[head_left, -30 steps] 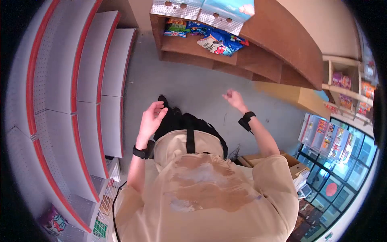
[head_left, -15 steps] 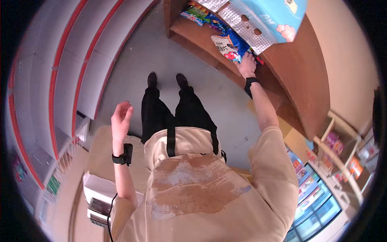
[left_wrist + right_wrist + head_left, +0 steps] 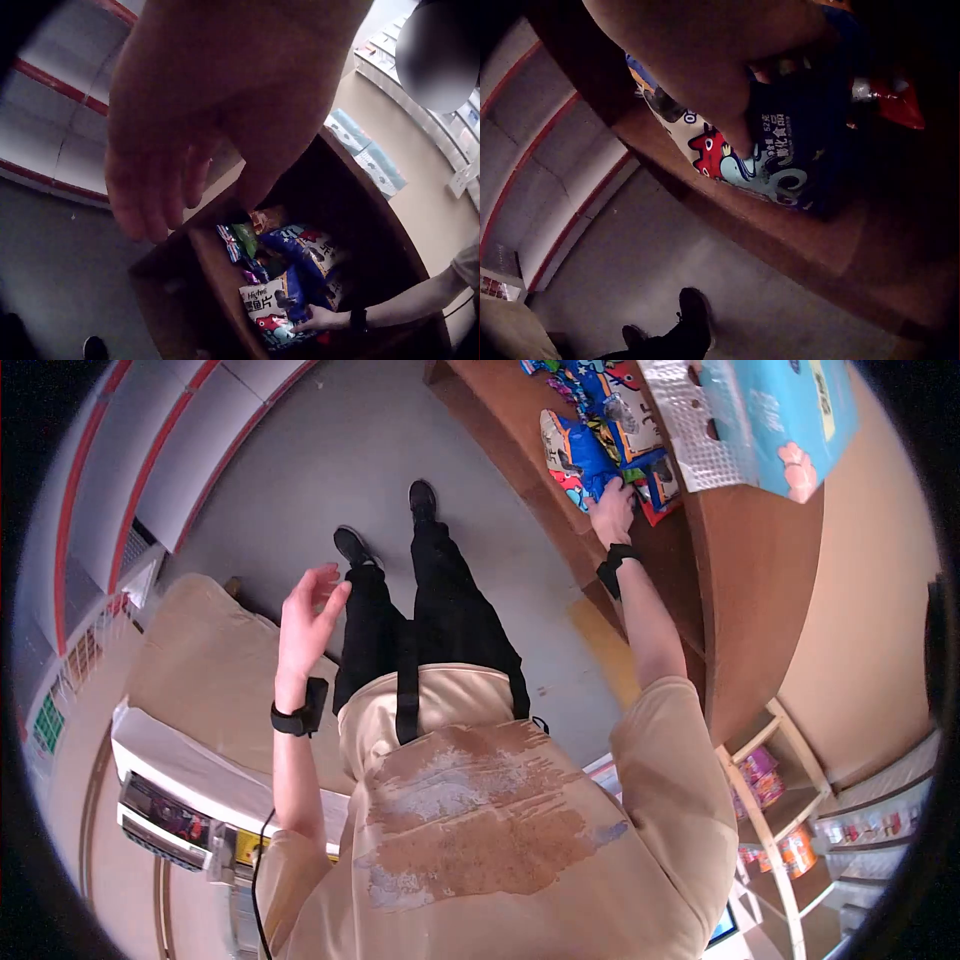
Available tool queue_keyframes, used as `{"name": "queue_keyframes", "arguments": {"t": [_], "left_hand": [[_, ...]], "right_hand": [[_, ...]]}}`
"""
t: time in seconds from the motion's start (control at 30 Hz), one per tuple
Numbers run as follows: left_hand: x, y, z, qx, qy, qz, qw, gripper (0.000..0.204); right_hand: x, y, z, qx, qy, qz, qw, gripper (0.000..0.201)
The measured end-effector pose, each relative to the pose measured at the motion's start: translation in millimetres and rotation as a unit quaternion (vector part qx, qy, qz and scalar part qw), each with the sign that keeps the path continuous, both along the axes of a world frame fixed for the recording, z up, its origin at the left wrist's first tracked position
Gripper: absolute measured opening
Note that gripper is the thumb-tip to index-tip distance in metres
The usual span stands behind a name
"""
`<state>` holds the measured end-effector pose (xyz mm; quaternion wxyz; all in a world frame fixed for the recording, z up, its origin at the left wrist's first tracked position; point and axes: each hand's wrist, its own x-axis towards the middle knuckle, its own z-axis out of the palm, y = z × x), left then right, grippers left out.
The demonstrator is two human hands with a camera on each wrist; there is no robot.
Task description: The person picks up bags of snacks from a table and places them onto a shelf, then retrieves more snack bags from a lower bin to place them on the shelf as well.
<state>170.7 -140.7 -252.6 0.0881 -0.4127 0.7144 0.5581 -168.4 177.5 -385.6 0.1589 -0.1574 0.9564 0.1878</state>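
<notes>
The right hand (image 3: pixel 612 515) reaches onto the brown shelf and grips the near end of a blue and white snack bag (image 3: pixel 588 458). Close up in the right wrist view, its thumb lies across the bag's printed front (image 3: pixel 784 161); its other fingers are mostly hidden in shadow. More blue and white bags (image 3: pixel 630 422) lie just behind. Away from the shelf, the left hand (image 3: pixel 308 622) hangs in the air with relaxed, slightly bent fingers and holds nothing. In the left wrist view, the right hand (image 3: pixel 327 319) is at the lower corner of the bag (image 3: pixel 264 304).
A light blue and silver package (image 3: pixel 775 425) stands on top of the brown unit (image 3: pixel 765 590). Grey shelves with red edges (image 3: pixel 215 435) are on the left. Nearer the body are a beige covered surface (image 3: pixel 195 650) and, at right, a wooden rack (image 3: pixel 775 840) with snacks.
The right hand has gone from the air to the bags on the shelf and now grips one. The view has turned and moved closer to the brown unit; the left hand stays empty.
</notes>
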Motion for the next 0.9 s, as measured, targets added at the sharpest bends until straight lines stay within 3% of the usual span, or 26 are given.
{"name": "queue_keyframes", "arguments": {"t": [0.07, 0.17, 0.3, 0.43, 0.53, 0.67, 0.9], "left_hand": [[-3.7, 1.6, 0.4, -0.020, -0.005, -0.024, 1.000, 0.033], [-4.5, 8.6, -8.0, -0.024, 0.004, -0.017, 1.000, 0.033], [-24.0, 20.1, -23.8, -0.010, 0.025, -0.053, 0.998, 0.035], [-58.7, 28.9, -60.2, -0.013, 0.027, -0.086, 0.996, 0.038], [-90.8, 30.7, -89.6, -0.043, 0.065, -0.109, 0.991, 0.045], [-138.8, 33.8, -138.4, -0.024, 0.050, -0.131, 0.990, 0.056], [-257.2, 49.1, -186.3, -0.040, 0.181, -0.069, 0.980, 0.074]], "right_hand": [[0.0, 6.2, -13.4, -0.081, -0.058, -0.075, 0.992, 0.050], [8.0, 9.3, -10.4, -0.130, -0.051, -0.022, 0.990, 0.043], [27.3, -0.6, 3.6, -0.167, -0.051, -0.018, 0.984, 0.039], [35.3, -11.8, 10.5, -0.137, -0.081, -0.003, 0.987, 0.033], [31.8, -12.9, 12.1, -0.174, -0.082, 0.028, 0.981, 0.032], [22.1, -20.0, 24.1, -0.179, -0.101, 0.003, 0.979, 0.034], [8.2, -3.9, 17.0, -0.184, -0.135, 0.037, 0.973, 0.033]]}}
